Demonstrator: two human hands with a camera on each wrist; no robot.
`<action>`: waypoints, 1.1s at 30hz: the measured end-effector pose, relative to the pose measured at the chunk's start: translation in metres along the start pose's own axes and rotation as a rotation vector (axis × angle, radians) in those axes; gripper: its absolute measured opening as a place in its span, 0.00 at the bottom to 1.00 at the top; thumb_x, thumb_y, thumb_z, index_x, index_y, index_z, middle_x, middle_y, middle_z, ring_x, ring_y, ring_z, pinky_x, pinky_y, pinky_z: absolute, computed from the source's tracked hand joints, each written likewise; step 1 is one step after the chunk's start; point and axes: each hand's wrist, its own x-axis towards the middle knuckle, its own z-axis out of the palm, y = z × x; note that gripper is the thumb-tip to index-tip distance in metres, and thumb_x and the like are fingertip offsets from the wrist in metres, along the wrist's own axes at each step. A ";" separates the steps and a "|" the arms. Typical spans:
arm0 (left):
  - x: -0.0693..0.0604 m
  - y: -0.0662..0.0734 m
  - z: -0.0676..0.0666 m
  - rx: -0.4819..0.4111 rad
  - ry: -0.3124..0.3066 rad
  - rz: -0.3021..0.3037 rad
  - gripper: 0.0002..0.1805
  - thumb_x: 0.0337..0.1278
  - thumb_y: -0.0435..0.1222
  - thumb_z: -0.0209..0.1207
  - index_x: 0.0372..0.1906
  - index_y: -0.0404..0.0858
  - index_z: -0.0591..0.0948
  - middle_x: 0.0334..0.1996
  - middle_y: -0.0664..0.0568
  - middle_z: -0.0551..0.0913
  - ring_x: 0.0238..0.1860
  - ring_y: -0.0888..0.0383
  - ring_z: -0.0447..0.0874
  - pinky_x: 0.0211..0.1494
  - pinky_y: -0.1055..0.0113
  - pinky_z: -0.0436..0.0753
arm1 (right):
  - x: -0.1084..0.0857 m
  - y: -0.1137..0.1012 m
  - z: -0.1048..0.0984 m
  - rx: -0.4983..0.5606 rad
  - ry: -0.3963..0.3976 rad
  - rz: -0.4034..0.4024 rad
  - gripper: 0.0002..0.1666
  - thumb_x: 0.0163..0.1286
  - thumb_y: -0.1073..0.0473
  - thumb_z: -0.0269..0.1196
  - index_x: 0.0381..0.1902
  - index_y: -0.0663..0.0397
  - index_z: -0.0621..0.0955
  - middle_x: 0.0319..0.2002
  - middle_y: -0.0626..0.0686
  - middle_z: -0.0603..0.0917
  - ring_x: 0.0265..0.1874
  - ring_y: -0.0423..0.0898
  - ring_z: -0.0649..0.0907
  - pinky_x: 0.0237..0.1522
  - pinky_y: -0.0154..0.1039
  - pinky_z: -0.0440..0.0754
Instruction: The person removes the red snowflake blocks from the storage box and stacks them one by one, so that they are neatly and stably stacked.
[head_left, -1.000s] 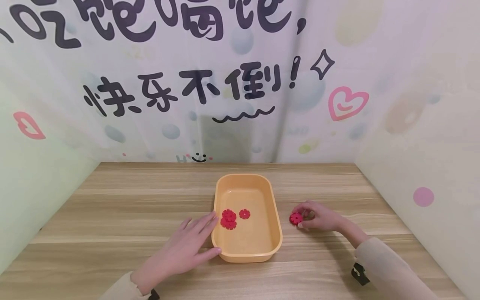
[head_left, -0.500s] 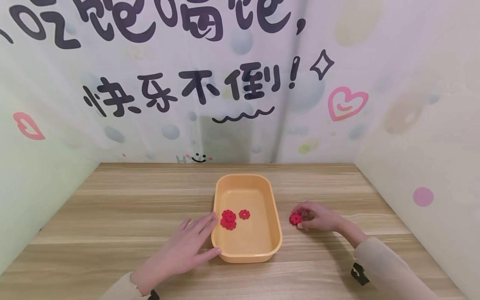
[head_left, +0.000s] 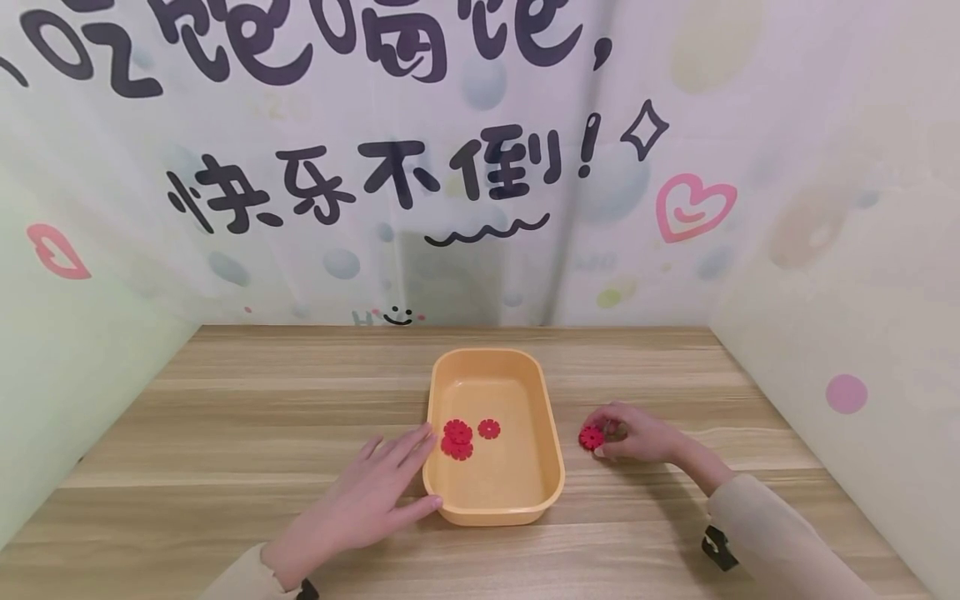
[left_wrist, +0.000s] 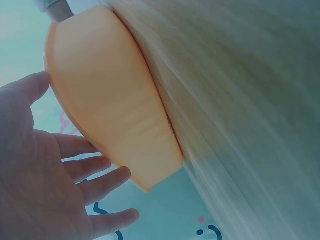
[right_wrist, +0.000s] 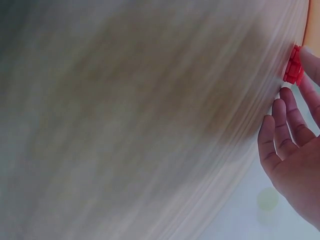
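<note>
Head view: backdrop is reading "快乐不倒!". My left hand, fingers spread, is touching the tray at its left rim. My right hand is pinching red discs on the table, right of the tray.

Smooth, softly glossy plastic tray; red plastic notched discs; smooth wood-grain surface; matt, lightly creased cloth backdrop

- table, striped wood grain
- white backdrop, black Chinese lettering
- pink heart below four-pointed star
- purple dot, right wall
- smiley near table's far edge
</note>
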 end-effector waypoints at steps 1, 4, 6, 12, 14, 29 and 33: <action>0.000 0.000 0.000 -0.002 -0.001 -0.001 0.39 0.55 0.60 0.42 0.62 0.34 0.63 0.63 0.46 0.60 0.60 0.51 0.60 0.55 0.44 0.59 | 0.000 0.000 0.000 0.002 0.000 0.001 0.17 0.54 0.56 0.66 0.41 0.53 0.77 0.33 0.46 0.75 0.33 0.46 0.74 0.36 0.40 0.74; 0.000 0.000 0.000 -0.010 -0.008 -0.007 0.40 0.55 0.61 0.42 0.62 0.34 0.63 0.63 0.47 0.60 0.60 0.51 0.60 0.55 0.44 0.59 | 0.000 0.000 -0.001 0.011 -0.007 0.016 0.18 0.53 0.55 0.66 0.42 0.54 0.76 0.34 0.46 0.74 0.34 0.46 0.74 0.36 0.40 0.74; 0.000 0.000 0.001 -0.010 -0.006 -0.007 0.40 0.55 0.61 0.42 0.63 0.35 0.63 0.63 0.47 0.60 0.60 0.51 0.60 0.55 0.44 0.59 | -0.001 -0.001 -0.002 0.024 -0.013 0.031 0.20 0.53 0.55 0.66 0.43 0.56 0.76 0.35 0.48 0.75 0.35 0.47 0.74 0.37 0.41 0.74; 0.000 0.000 0.001 0.006 0.007 0.001 0.39 0.55 0.61 0.42 0.63 0.35 0.63 0.63 0.46 0.60 0.59 0.51 0.61 0.56 0.44 0.58 | 0.002 -0.012 -0.014 0.069 -0.005 0.051 0.22 0.54 0.61 0.63 0.47 0.63 0.73 0.41 0.57 0.75 0.38 0.54 0.74 0.37 0.46 0.74; 0.000 0.001 0.000 0.004 0.009 0.002 0.39 0.55 0.60 0.42 0.63 0.34 0.63 0.63 0.46 0.60 0.59 0.51 0.61 0.56 0.44 0.58 | 0.006 -0.016 -0.020 0.067 0.008 0.039 0.23 0.55 0.62 0.62 0.48 0.64 0.73 0.43 0.60 0.75 0.40 0.56 0.74 0.37 0.46 0.74; 0.000 0.000 0.001 -0.002 0.013 0.002 0.39 0.55 0.59 0.44 0.62 0.34 0.63 0.63 0.46 0.60 0.59 0.50 0.61 0.56 0.45 0.58 | 0.076 -0.082 -0.048 -0.014 -0.038 0.003 0.23 0.55 0.60 0.64 0.49 0.55 0.74 0.42 0.52 0.76 0.39 0.48 0.76 0.39 0.40 0.74; 0.000 -0.001 0.002 0.004 0.010 0.002 0.39 0.55 0.60 0.43 0.63 0.34 0.63 0.63 0.46 0.60 0.59 0.51 0.61 0.56 0.45 0.57 | 0.095 -0.103 -0.047 -0.030 -0.128 0.035 0.22 0.56 0.57 0.63 0.49 0.54 0.74 0.42 0.51 0.76 0.39 0.46 0.75 0.39 0.38 0.74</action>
